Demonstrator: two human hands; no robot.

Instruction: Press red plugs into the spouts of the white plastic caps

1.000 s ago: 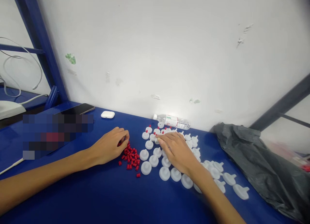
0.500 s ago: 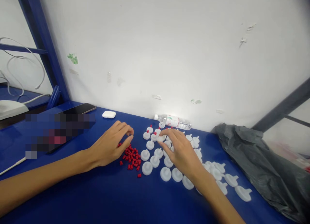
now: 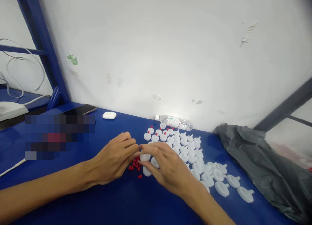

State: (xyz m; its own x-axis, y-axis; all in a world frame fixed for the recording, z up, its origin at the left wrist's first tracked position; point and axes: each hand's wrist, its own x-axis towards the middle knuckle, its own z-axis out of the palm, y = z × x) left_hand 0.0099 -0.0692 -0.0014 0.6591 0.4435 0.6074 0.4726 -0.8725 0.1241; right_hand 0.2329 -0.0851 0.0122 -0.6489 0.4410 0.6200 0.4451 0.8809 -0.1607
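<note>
My left hand [image 3: 115, 158] is closed, its fingertips pinched together over the pile of small red caps [image 3: 135, 165]; whatever is between them is hidden. Meeting it from the right, my right hand [image 3: 163, 163] curls thumb and forefinger around a white round spouted lid [image 3: 145, 156]. The fingertips of both hands touch or nearly touch at this lid's left side, and its spout cannot be made out. Many similar white lids [image 3: 198, 167] lie spout up or tilted behind and right of my right hand. Several at the back carry red caps on their spouts, one being a capped lid [image 3: 147, 136].
A clear labelled bottle [image 3: 174, 121] lies along the wall. A white earbud case [image 3: 109, 115] and a dark phone [image 3: 85, 109] are on the blue table [image 3: 117, 202] at the left. A crumpled dark plastic bag [image 3: 258, 163] covers the right side.
My right hand has moved left and toward me from the back rows, bringing a white lid with it. My left hand has shifted right and slightly down to meet it.
</note>
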